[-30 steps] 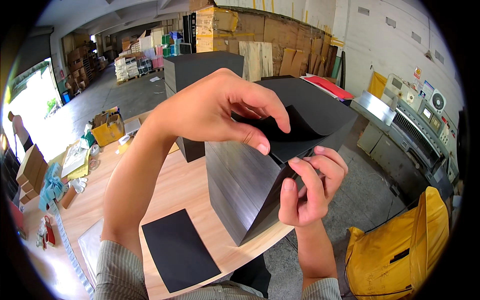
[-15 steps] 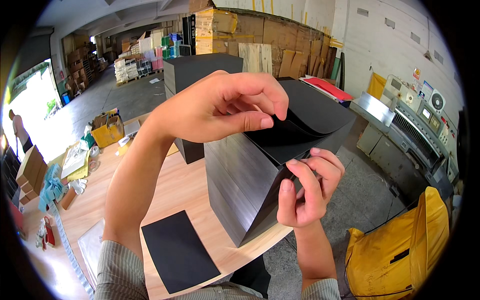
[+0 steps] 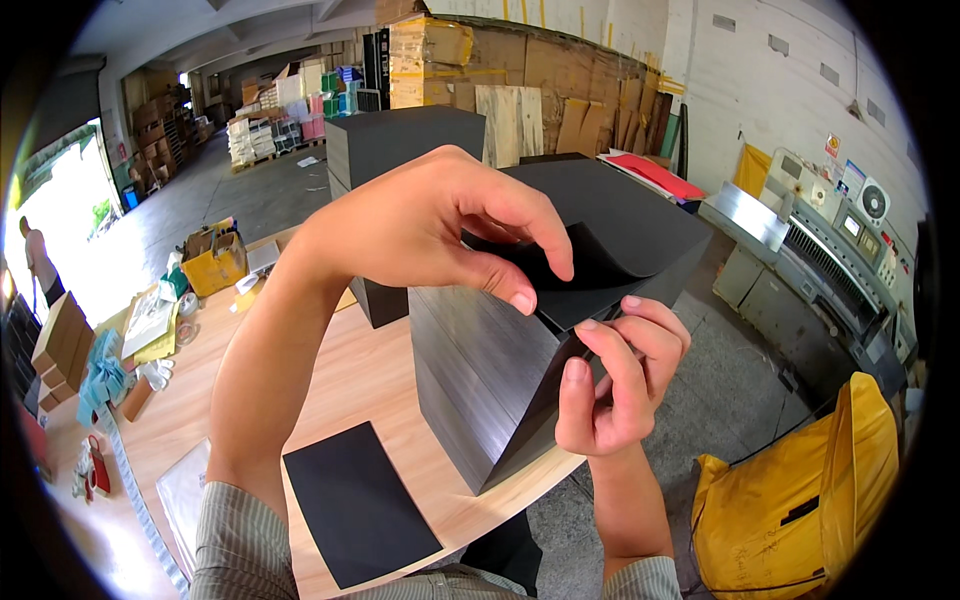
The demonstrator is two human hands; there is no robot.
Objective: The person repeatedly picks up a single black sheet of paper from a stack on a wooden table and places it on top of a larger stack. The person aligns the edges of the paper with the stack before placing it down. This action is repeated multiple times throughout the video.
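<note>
Stack upright near the table's edge; top sheets bowed up at left hand. Left thumb and forefinger stand apart; can't tell whether hidden fingers pinch paper. Right hand loosely curled, gripping nothing visible, fingertips by the stack's corner. Risks: over-bending could crease sheets; a sideways push could skew the stack.

Workshop or factory hall doubling as storage, apparently for sheet goods. On wood-topped table: tall stacks of black sheets. Right of table: heavy industrial machine with control panel and metal bed. Beyond table: large cardboard sheets, piled goods, bare concrete floor. Left of table, farther off: wide daylit doorway. High above table: beamed ceiling.
</note>
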